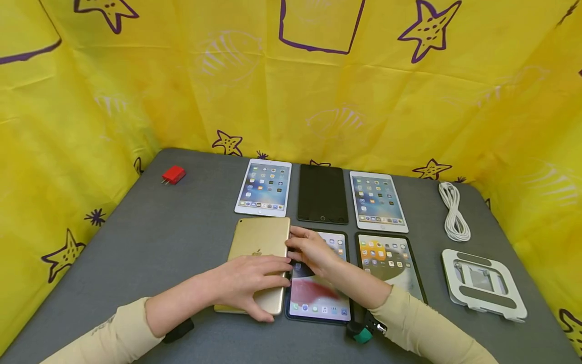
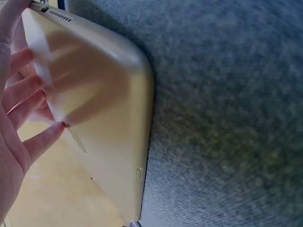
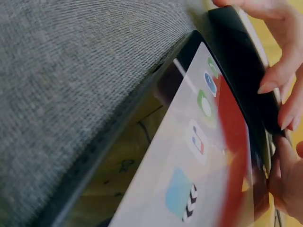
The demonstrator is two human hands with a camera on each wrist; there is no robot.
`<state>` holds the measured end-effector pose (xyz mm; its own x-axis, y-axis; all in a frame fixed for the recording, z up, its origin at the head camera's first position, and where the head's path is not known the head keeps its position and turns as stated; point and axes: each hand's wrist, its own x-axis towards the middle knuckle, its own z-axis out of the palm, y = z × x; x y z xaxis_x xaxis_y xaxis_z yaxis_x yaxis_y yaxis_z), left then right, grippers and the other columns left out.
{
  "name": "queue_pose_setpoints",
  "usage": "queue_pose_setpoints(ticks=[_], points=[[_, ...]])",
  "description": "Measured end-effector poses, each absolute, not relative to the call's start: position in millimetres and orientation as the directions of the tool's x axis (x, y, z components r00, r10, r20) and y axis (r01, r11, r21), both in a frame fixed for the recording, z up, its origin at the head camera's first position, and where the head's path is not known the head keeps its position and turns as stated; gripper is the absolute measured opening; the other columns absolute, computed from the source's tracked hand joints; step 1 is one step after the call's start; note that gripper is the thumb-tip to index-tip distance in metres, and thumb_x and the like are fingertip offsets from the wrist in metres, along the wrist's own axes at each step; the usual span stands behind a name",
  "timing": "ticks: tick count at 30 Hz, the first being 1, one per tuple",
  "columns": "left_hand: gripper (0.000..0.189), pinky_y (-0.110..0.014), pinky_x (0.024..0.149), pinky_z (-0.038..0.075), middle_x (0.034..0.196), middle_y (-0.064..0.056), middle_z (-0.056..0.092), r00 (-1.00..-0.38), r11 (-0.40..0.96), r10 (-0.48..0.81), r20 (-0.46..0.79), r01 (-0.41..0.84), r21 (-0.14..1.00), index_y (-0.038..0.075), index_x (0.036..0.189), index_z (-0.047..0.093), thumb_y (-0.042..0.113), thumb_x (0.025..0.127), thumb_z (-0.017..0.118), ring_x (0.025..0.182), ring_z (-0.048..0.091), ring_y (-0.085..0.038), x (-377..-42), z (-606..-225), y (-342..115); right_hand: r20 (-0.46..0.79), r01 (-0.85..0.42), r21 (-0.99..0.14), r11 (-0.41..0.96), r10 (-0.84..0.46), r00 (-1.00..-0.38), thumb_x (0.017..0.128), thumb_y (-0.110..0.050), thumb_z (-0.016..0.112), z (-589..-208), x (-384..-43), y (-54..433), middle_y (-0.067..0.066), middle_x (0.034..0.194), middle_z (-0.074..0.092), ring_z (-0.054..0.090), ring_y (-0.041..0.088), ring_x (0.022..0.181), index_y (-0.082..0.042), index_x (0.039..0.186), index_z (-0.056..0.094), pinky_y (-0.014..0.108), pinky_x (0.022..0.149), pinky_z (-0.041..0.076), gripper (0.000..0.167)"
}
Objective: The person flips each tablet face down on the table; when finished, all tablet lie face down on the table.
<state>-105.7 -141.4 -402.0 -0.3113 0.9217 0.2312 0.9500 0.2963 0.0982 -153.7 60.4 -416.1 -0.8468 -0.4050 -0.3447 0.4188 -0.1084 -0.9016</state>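
Note:
A gold tablet [image 1: 261, 235], its back and logo toward me, leans with its right edge raised off the table. My left hand [image 1: 254, 280] lies across its lower back and holds that raised edge. In the right wrist view, the left fingertips [image 3: 270, 87] curl onto the tablet's dark front. My right hand [image 1: 313, 250] grips the same edge higher up; its thumb is mostly hidden. Beneath the right forearm lies a tablet with a lit screen [image 1: 318, 298], close beside the gold one.
Behind stand a white tablet [image 1: 263, 187], a dark-screened tablet [image 1: 323, 194] and another white tablet [image 1: 377, 199]. A lit black-framed tablet [image 1: 386, 258], a coiled white cable [image 1: 454, 217] and a folded stand [image 1: 484, 283] are rightward. A red charger [image 1: 174, 175] lies far left.

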Motion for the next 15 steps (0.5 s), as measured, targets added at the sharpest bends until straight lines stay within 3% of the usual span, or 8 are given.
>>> queue_pose_setpoints(ticks=[8,15], points=[[0.061,-0.042,0.102,0.044,0.139,-0.004,0.053,-0.362,0.356,0.921,0.144,0.932,0.068,0.025,0.12,0.065,0.066,0.074,0.07,0.129,0.048,-0.019,-102.1,-403.9,-147.0,-0.351,0.435,-0.896,-0.093,-0.453,-0.82,0.098,0.0,0.047,-416.2,-151.6,62.1,0.03,0.137,0.048,0.055,0.026,0.117,0.015,0.141,0.035,0.039,0.103,0.042,0.047],[0.061,-0.04,0.104,0.042,0.14,-0.004,0.052,-0.363,0.355,0.925,0.108,0.931,0.088,0.024,0.12,0.065,0.065,0.075,0.069,0.132,0.045,-0.018,-104.9,-407.7,-151.8,-0.354,0.442,-0.894,-0.075,-0.485,-0.799,0.098,0.001,0.045,-412.8,-149.9,64.9,0.033,0.144,0.038,0.042,0.034,0.132,0.018,0.142,0.028,0.04,0.107,0.036,0.051]])
